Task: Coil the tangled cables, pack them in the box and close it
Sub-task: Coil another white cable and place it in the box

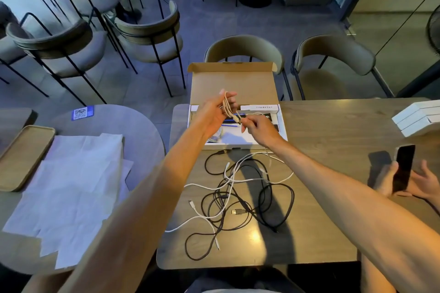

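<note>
The left hand (212,114) holds a pale coiled cable (229,108) looped round its fingers above the open cardboard box (234,83) (lid raised) at the worktop's (321,126) far edge. The right hand (258,129) pinches that cable's end. Tangled black and white cables (238,195) lie mid-worktop.

No words or numbers can be read anywhere. A blue card (82,113) on the left surface (133,126) bears a QR code, and a white strip (259,107) at the far edge of the box (232,83) carries a line of print too small to make out.

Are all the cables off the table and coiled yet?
No, a tangle of black and white cables lies loose on the table, while the left hand holds only one coiled cable.
</note>
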